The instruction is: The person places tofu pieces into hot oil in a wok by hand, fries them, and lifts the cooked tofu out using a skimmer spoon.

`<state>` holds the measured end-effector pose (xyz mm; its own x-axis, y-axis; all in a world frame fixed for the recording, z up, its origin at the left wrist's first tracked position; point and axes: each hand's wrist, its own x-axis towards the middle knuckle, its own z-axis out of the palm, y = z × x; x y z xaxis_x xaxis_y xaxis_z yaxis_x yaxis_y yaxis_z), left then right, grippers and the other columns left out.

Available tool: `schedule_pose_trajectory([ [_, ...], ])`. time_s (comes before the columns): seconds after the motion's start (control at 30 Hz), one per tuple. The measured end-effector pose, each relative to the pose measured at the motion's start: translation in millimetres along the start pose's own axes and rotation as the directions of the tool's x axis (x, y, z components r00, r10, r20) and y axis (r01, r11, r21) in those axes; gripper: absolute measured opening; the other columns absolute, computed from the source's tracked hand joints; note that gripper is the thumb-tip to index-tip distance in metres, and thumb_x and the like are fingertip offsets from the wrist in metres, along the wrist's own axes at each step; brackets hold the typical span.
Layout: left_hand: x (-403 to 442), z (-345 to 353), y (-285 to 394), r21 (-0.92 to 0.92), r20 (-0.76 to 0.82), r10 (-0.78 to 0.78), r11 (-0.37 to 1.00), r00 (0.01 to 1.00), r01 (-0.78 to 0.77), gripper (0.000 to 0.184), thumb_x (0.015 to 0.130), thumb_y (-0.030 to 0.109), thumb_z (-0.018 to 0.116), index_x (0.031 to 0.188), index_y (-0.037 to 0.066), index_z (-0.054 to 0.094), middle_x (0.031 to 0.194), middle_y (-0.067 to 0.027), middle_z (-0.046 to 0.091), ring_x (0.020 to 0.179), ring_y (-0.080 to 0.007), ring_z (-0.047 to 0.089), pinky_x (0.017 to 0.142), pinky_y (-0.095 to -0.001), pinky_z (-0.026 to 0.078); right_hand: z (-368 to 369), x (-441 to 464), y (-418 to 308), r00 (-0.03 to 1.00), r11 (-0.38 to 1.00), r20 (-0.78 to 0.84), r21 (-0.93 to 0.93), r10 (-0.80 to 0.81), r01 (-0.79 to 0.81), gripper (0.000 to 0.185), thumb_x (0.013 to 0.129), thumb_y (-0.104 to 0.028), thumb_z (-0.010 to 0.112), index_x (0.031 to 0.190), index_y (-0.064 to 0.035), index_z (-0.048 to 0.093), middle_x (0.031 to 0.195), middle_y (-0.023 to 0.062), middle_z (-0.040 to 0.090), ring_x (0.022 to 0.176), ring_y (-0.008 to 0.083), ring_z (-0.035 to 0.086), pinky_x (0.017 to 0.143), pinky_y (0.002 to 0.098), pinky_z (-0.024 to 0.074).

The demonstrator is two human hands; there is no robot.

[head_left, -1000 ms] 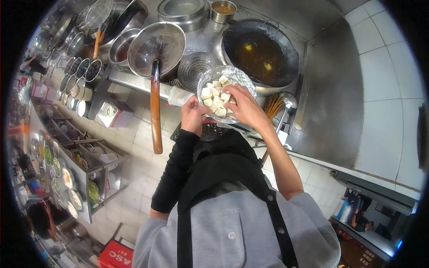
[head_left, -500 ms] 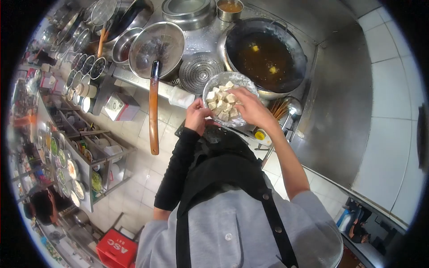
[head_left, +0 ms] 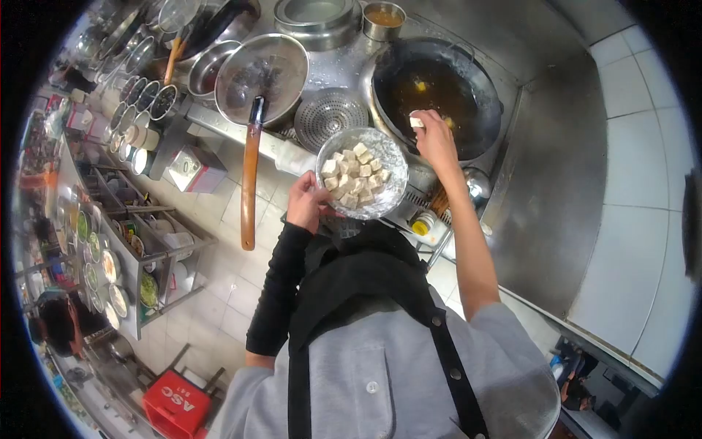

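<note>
My left hand (head_left: 307,203) grips the rim of a metal bowl (head_left: 395,175), whose inner wall is dusted white. Several pale, floured cubes (head_left: 356,175) lie in the bowl. Over the near edge of a dark wok (head_left: 486,95), my right hand (head_left: 436,139) pinches one white cube (head_left: 417,122) between its fingertips. Dark oil (head_left: 409,91) fills the wok's bottom, with a yellow piece (head_left: 420,85) floating in it and another partly hidden behind my right hand.
A strainer with a wooden handle (head_left: 250,190) rests left of a perforated disc (head_left: 330,117). Behind stand a pot (head_left: 314,33) and a cup of orange liquid (head_left: 384,28). A ladle (head_left: 477,184) lies right of my right forearm. A red crate (head_left: 175,402) is on the floor.
My right hand has left the bowl and moved up and right to the wok, taking a cube along. The bowl in my left hand has shifted slightly left and down.
</note>
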<state>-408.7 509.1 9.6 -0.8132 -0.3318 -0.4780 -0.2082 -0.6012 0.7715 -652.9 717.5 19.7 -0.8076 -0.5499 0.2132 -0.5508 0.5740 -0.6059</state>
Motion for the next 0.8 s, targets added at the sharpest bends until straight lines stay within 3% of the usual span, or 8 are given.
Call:
schedule_pose_trajectory([
  [0.07, -5.9, -6.3, 5.6, -0.015, -0.010, 0.022, 1.000, 1.000, -0.022, 0.020, 0.078, -0.011, 0.053, 0.084, 0.006, 0.046, 0.084, -0.0053, 0.057, 0.059, -0.0178, 0.056, 0.057, -0.0490, 0.066, 30.0, 22.5, 41.9, 0.998, 0.991, 0.061, -0.130, 0.025, -0.017, 0.029, 0.087, 0.001, 0.065, 0.115, -0.0062, 0.069, 0.112, 0.0190, 0.067, 0.105, 0.0429, 0.065, 0.090, 0.0499, 0.0531],
  [0.2, -17.1, -11.7, 12.1, -0.050, -0.043, 0.062, 0.997, 0.997, -0.064, 0.019, 0.077, -0.011, 0.053, 0.087, 0.005, 0.048, 0.092, -0.0080, 0.060, 0.066, -0.0219, 0.063, 0.060, -0.0507, 0.067, 78.5, 59.4, 77.5, 0.990, 0.966, 0.110, -0.234, -0.087, 0.111, 0.036, 0.087, 0.002, 0.060, 0.121, -0.0079, 0.067, 0.117, 0.0199, 0.065, 0.105, 0.0427, 0.066, 0.090, 0.0503, 0.0550],
  [0.3, -21.3, -26.4, 12.3, -0.053, -0.069, 0.064, 0.996, 0.996, -0.068, 0.020, 0.077, -0.011, 0.053, 0.090, 0.004, 0.049, 0.100, -0.0106, 0.063, 0.075, -0.0256, 0.068, 0.061, -0.0510, 0.068, 38.4, 68.0, -0.1, 0.986, 0.953, -0.111, -0.289, -0.123, 0.086, 0.043, 0.088, 0.003, 0.058, 0.129, -0.0079, 0.063, 0.122, 0.0204, 0.065, 0.103, 0.0428, 0.067, 0.087, 0.0499, 0.0567],
  [0.37, -26.1, -37.7, 13.2, -0.039, -0.075, 0.057, 0.997, 0.996, -0.060, 0.020, 0.077, -0.011, 0.054, 0.091, 0.003, 0.050, 0.104, -0.0121, 0.063, 0.081, -0.0278, 0.070, 0.061, -0.0505, 0.068, -6.9, 48.1, -66.9, 0.929, 0.955, -0.331, -0.289, -0.163, 0.065, 0.046, 0.090, 0.001, 0.059, 0.134, -0.0072, 0.059, 0.125, 0.0201, 0.066, 0.102, 0.0428, 0.068, 0.083, 0.0483, 0.0584],
  [0.43, -36.2, -36.7, 18.7, -0.054, -0.099, 0.073, 0.995, 0.992, -0.079, 0.020, 0.077, -0.010, 0.054, 0.091, 0.003, 0.050, 0.103, -0.0121, 0.064, 0.081, -0.0271, 0.070, 0.061, -0.0483, 0.068, -42.0, 11.4, -123.5, 0.884, 0.968, -0.419, -0.221, -0.207, 0.122, 0.042, 0.090, 0.003, 0.059, 0.131, -0.0054, 0.061, 0.122, 0.0201, 0.066, 0.102, 0.0413, 0.069, 0.084, 0.0467, 0.0589],
  [0.57, -43.8, -42.5, 21.9, -0.086, -0.077, 0.092, 0.991, 0.993, -0.098, 0.020, 0.079, -0.011, 0.054, 0.091, 0.004, 0.049, 0.101, -0.0116, 0.064, 0.076, -0.0256, 0.070, 0.058, -0.0441, 0.067, -49.4, -64.4, -179.6, 0.913, 0.959, -0.292, -0.088, -0.285, 0.271, 0.037, 0.088, 0.008, 0.059, 0.124, -0.0019, 0.064, 0.118, 0.0201, 0.066, 0.100, 0.0390, 0.070, 0.086, 0.0449, 0.0591],
  [0.67, -44.7, -41.9, 25.5, -0.087, -0.045, 0.078, 0.993, 0.996, -0.081, 0.020, 0.080, -0.011, 0.056, 0.089, 0.004, 0.047, 0.099, -0.0111, 0.062, 0.075, -0.0257, 0.069, 0.056, -0.0437, 0.067, -44.2, -101.7, -211.7, 0.971, 0.977, -0.110, -0.016, -0.213, 0.212, 0.036, 0.086, 0.008, 0.062, 0.121, -0.0002, 0.065, 0.120, 0.0191, 0.064, 0.107, 0.0394, 0.067, 0.089, 0.0457, 0.0572],
  [0.8, -40.5, -36.9, 27.6, -0.091, 0.001, 0.046, 0.995, 0.999, -0.046, 0.022, 0.080, -0.011, 0.058, 0.086, 0.005, 0.045, 0.095, -0.0101, 0.057, 0.074, -0.0260, 0.066, 0.057, -0.0444, 0.067, -41.6, -116.3, -221.7, 0.983, 0.991, -0.131, 0.027, -0.128, 0.132, 0.030, 0.088, 0.005, 0.064, 0.118, 0.0017, 0.066, 0.120, 0.0207, 0.064, 0.108, 0.0408, 0.066, 0.089, 0.0462, 0.0556],
])
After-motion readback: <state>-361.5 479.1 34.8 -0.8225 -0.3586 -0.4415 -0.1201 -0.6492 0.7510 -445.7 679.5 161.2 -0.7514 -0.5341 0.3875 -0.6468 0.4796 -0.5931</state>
